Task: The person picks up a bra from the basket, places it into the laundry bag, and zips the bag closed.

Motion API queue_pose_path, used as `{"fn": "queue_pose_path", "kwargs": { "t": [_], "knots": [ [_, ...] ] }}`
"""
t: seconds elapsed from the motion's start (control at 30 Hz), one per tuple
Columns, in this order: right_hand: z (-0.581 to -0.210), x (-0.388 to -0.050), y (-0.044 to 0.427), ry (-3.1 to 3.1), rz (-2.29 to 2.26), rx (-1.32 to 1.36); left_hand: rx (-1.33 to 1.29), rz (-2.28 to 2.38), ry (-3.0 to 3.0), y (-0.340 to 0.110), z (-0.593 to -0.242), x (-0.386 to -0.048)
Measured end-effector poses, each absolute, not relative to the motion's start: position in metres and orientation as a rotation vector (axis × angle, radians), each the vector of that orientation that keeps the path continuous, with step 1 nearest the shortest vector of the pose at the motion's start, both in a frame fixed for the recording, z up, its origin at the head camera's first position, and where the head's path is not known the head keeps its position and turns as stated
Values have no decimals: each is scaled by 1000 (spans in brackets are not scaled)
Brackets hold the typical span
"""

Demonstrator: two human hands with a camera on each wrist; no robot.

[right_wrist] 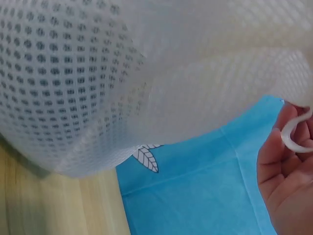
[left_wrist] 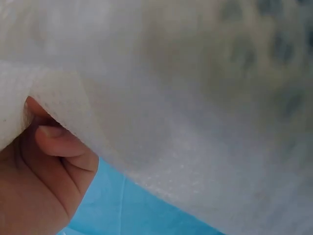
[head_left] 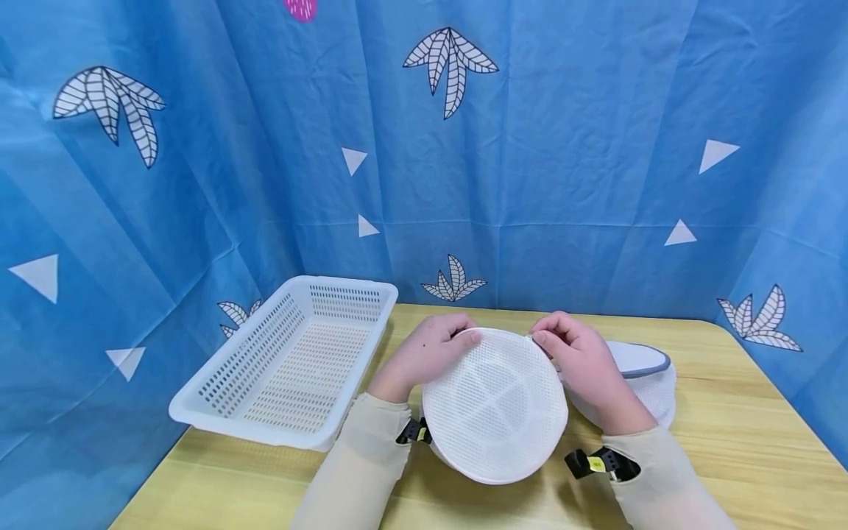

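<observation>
A round white mesh laundry bag (head_left: 493, 405) is held up over the table, its flat circular face toward me. My left hand (head_left: 433, 350) grips its upper left rim, thumb on the front; in the left wrist view the left hand's (left_wrist: 54, 171) fingertips pinch the mesh fabric (left_wrist: 161, 122). With thumb and fingers, my right hand (head_left: 586, 361) pinches the bag's upper right edge. A curled white strip (right_wrist: 289, 137) lies against the right hand's (right_wrist: 288, 181) fingers in the right wrist view; the mesh (right_wrist: 73, 73) fills much of that view.
A white perforated plastic basket (head_left: 380, 353) stands on the left of the wooden table (head_left: 735, 412). Behind my right hand sits another white mesh bag (head_left: 656, 394) with grey trim, partly hidden. A blue patterned curtain (head_left: 563, 147) encloses the back and sides.
</observation>
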State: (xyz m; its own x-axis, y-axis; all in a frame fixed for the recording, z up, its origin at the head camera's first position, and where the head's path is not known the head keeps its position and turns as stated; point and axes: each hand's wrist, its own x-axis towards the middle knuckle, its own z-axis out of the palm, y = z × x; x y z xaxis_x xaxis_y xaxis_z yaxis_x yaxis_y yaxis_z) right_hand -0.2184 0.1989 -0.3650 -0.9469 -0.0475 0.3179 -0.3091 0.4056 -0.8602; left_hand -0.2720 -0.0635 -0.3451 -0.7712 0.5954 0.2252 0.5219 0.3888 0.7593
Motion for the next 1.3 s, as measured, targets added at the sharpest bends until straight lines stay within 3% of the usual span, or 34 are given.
{"fn": "queue_pose_path", "kwargs": {
  "t": [0.23, 0.47, 1.3],
  "knots": [
    [-362, -220, 202, -2396, 1629, 239, 1189, 1237, 2455, -62, -343, -269],
    [-363, -219, 202, -2401, 1727, 328, 1408, 1095, 2324, -62, -343, -268],
    [-365, -215, 185, -2423, 1708, 520, 1320, 1063, 2424, -43, -350, -260]
  ]
}}
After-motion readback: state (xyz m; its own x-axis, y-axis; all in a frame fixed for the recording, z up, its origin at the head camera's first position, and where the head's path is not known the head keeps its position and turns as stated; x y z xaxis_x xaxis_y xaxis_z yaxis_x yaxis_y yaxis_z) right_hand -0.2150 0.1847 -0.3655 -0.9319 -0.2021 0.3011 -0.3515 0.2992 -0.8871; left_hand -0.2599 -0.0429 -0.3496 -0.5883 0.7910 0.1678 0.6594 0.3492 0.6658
